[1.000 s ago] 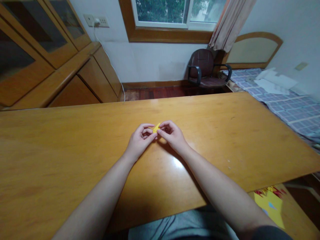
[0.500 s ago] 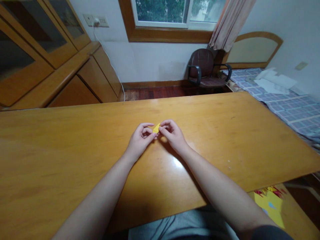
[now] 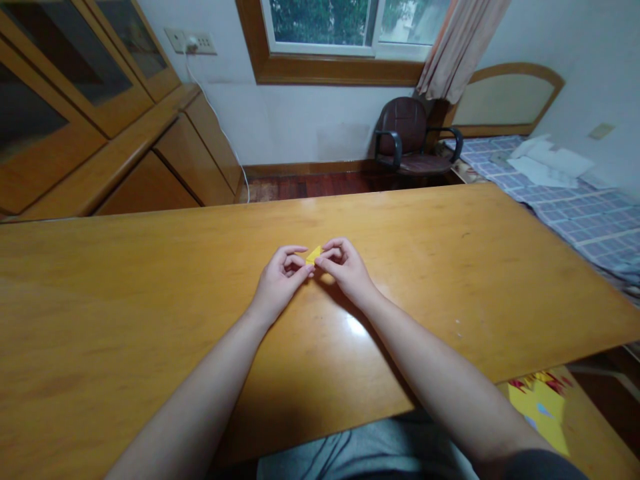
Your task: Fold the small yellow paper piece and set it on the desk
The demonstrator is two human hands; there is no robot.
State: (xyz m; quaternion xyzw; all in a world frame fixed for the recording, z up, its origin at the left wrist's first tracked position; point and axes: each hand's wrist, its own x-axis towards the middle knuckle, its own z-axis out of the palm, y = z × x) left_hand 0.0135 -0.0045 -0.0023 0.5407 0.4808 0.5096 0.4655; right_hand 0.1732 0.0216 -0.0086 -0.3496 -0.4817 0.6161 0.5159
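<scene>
A wide wooden tabletop point(image 3: 150, 280) stretches before me. At its middle my left hand point(image 3: 277, 283) and right hand point(image 3: 347, 273) meet, fingertips pinched together on a tiny yellow paper point(image 3: 313, 255) held just above the wood. It is already folded to a small pointed shape. Whether any folds are left, I cannot tell.

We see both forearms point(image 3: 210, 380) bare — a dark short sleeve point(image 3: 545, 467) on the rt arm, grey lap fabric point(image 3: 350, 453) w/ thin dark stripes.

A single head-worn camera looks forward and down across the table point(image 3: 450, 280) toward the window point(image 3: 345, 27) (far wall), near enough to show the paper point(image 3: 314, 254) between left hand point(image 3: 277, 283) and right hand point(image 3: 350, 273).
</scene>
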